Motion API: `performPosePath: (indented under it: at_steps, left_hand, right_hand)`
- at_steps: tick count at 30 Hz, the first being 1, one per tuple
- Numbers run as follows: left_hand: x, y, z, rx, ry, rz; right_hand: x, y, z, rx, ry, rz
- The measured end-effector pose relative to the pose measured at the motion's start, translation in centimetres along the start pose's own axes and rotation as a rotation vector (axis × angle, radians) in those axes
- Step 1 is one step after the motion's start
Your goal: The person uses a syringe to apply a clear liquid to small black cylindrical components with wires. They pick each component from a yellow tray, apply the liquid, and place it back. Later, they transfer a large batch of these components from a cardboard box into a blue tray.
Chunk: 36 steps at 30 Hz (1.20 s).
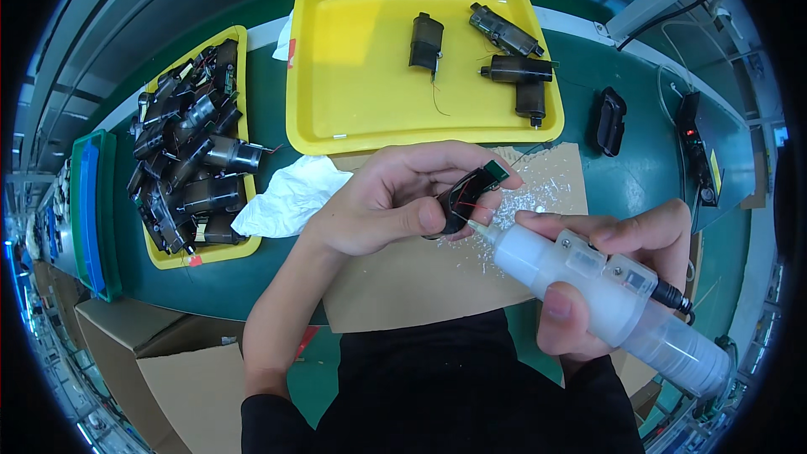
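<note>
My left hand (370,202) is closed around a small dark translucent electronic housing (456,203), held above a cardboard sheet (395,286). A green circuit board shows at the housing's upper end, and thin wires, one red, run from it. In my right hand (643,240) is a translucent white glue dispenser (523,254), slanted with its tapered nozzle toward the left. The nozzle tip is at the lower side of the housing, close to or touching it. A dark cable plugs into the clear block on the dispenser's side. My left fingers hide part of the housing.
A large yellow tray (361,130) with several dark housings stands at the back. A smaller yellow tray (242,109) at left is heaped with similar parts. White tissue (294,197) lies beside my left wrist. White scraps (538,193) dot the cardboard. A black case (608,122) sits at right.
</note>
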<state>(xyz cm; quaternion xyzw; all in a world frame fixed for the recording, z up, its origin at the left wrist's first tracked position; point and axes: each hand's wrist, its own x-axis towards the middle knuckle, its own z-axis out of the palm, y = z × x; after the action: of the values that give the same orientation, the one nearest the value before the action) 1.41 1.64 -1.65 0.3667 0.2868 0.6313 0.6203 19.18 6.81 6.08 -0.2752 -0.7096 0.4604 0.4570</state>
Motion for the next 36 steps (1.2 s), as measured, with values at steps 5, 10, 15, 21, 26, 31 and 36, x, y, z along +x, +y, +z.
performPosePath:
  at_steps: [5, 10, 15, 21, 26, 31, 36]
  left_hand:
    - [0.1, 0.3, 0.1, 0.027, -0.006, -0.006]
    - [0.0, 0.3, 0.2, 0.050, 0.003, 0.002]
    - [0.1, 0.3, 0.3, 0.061, 0.000, 0.013]
    - [0.1, 0.3, 0.4, 0.059, -0.008, 0.025]
    - [0.2, 0.3, 0.5, 0.071, -0.014, 0.027]
    - [0.2, 0.4, 0.4, 0.067, -0.032, 0.031]
    - [0.0, 0.2, 0.5, 0.047, -0.015, 0.051]
  right_hand:
    - [0.5, -0.1, -0.8, -0.047, -0.156, -0.066]
    - [1.3, -0.6, -1.9, -0.153, -0.325, -0.107]
    - [2.0, -1.9, -2.2, -0.290, -0.414, -0.102]
    - [2.0, -2.1, -2.9, -0.299, -0.485, -0.056]
    - [1.9, -2.1, -2.9, -0.179, -0.418, 0.094]
    - [1.7, -1.9, -2.8, -0.159, -0.423, 0.030]
    - [1.5, -1.9, -2.7, -0.163, -0.440, -0.010]
